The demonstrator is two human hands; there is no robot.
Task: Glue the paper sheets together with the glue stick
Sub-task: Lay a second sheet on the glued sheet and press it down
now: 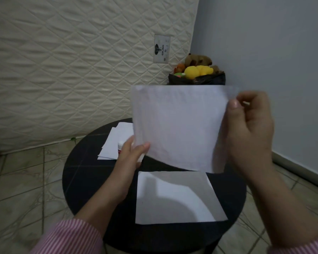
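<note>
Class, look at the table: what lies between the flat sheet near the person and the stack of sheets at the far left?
In the head view, the left hand with the glue stick lies between the flat sheet and the stack; otherwise bare dark table.

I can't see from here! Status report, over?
Both hands hold raised sheet: right hand pinches its edge, left hand also grips glue stick. Second sheet flat on table. Nothing blocking.

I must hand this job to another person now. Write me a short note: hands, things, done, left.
Left hand: grips the glue stick and touches the raised sheet at its lower left corner.
Right hand: pinches that sheet's right edge.
Second sheet lies flat on the round table; spare sheets behind.
Done: cannot tell whether glue is on.
Left: press the sheets together.
</note>
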